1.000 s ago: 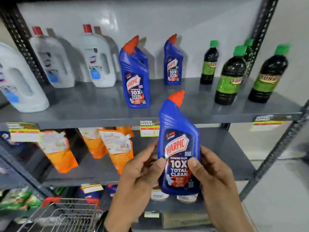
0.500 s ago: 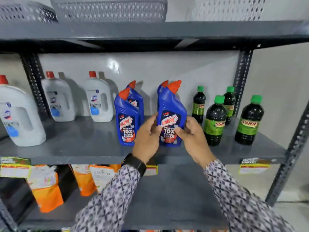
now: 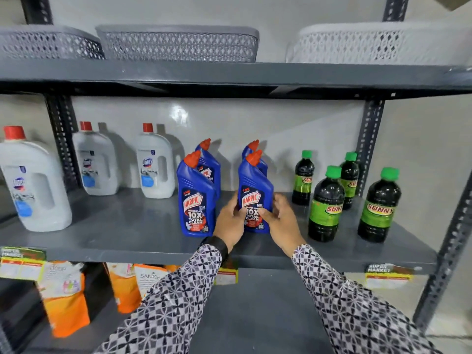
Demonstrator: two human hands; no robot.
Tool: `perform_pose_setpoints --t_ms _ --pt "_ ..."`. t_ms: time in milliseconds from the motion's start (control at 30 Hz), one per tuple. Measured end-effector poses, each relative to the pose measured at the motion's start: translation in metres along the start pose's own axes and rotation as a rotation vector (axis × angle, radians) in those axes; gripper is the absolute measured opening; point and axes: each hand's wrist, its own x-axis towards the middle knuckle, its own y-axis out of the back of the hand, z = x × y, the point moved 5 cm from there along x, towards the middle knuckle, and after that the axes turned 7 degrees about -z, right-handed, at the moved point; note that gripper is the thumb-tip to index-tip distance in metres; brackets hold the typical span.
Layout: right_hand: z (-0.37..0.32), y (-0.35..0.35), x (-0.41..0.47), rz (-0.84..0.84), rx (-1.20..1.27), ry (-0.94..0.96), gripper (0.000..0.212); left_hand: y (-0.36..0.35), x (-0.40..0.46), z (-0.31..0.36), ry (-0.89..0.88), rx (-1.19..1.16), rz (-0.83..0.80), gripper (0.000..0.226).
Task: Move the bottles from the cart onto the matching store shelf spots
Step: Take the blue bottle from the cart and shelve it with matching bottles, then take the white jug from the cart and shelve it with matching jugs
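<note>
A blue Harpic bottle (image 3: 255,190) with an orange cap stands upright on the grey middle shelf (image 3: 132,233). My left hand (image 3: 229,221) holds its left side and my right hand (image 3: 279,218) its right side, thumbs across the label. Directly behind it stands another blue Harpic bottle (image 3: 251,149), mostly hidden. To the left are two more Harpic bottles, one in front (image 3: 195,198) and one behind (image 3: 212,167). The cart is out of view.
White Domex jugs (image 3: 34,190) (image 3: 95,164) (image 3: 155,167) stand on the shelf's left. Several dark Sunny bottles with green caps (image 3: 325,208) (image 3: 379,208) stand on its right. Perforated baskets (image 3: 178,43) sit on the top shelf. Orange pouches (image 3: 65,300) fill the lower shelf at left.
The bottle went from held in the air below the shelf to standing on the middle shelf in front of the right rear Harpic bottle. The camera tilted upward, so the cart left view.
</note>
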Motion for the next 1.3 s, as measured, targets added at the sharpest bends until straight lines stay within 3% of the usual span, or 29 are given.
perform_pose_setpoints --t_ms 100,167,233,267,400,533,667,800,1000,1100,1167,1233,1300 --pt "-0.01 0.002 -0.012 0.002 -0.055 -0.044 0.063 -0.001 -0.011 0.005 0.058 0.04 -0.019 0.048" --pt "-0.018 0.004 -0.034 0.129 -0.145 -0.069 0.07 0.008 -0.029 0.005 0.107 0.072 -0.012 0.053" --pt "-0.031 0.005 -0.065 0.269 -0.2 0.012 0.054 0.02 -0.055 0.009 0.091 0.072 -0.006 0.051" --pt "-0.036 -0.008 -0.079 0.257 -0.186 0.068 0.044 0.034 -0.073 0.008 0.061 0.054 0.016 0.047" --pt "-0.056 -0.076 -0.128 0.006 -0.056 0.232 0.036 0.097 -0.164 0.02 -0.1 -0.038 0.162 0.033" --pt "-0.051 -0.208 -0.159 -0.369 -0.026 0.252 0.03 0.202 -0.269 -0.021 -0.03 -0.016 0.509 0.025" --pt "-0.008 -0.375 -0.208 -0.763 -0.038 0.135 0.035 0.304 -0.397 -0.124 0.234 -0.012 0.843 0.026" --pt "0.056 -0.513 -0.274 -1.111 -0.104 -0.026 0.041 0.357 -0.513 -0.224 0.508 -0.097 1.072 0.022" --pt "0.18 -0.663 -0.382 -1.508 -0.322 -0.344 0.034 0.38 -0.677 -0.361 1.015 -0.258 1.33 0.022" --pt "0.256 -0.713 -0.443 -1.616 -0.473 -0.452 0.029 0.364 -0.731 -0.422 1.321 -0.237 1.298 0.033" --pt "0.3 -0.734 -0.482 -1.674 -0.581 -0.495 0.023 0.355 -0.738 -0.457 1.396 -0.233 1.184 0.048" --pt "0.348 -0.748 -0.521 -1.72 -0.655 -0.535 0.028 0.344 -0.745 -0.502 1.474 -0.284 1.11 0.045" --pt "0.377 -0.75 -0.544 -1.748 -0.697 -0.552 0.015 0.333 -0.755 -0.532 1.568 -0.301 1.137 0.038"
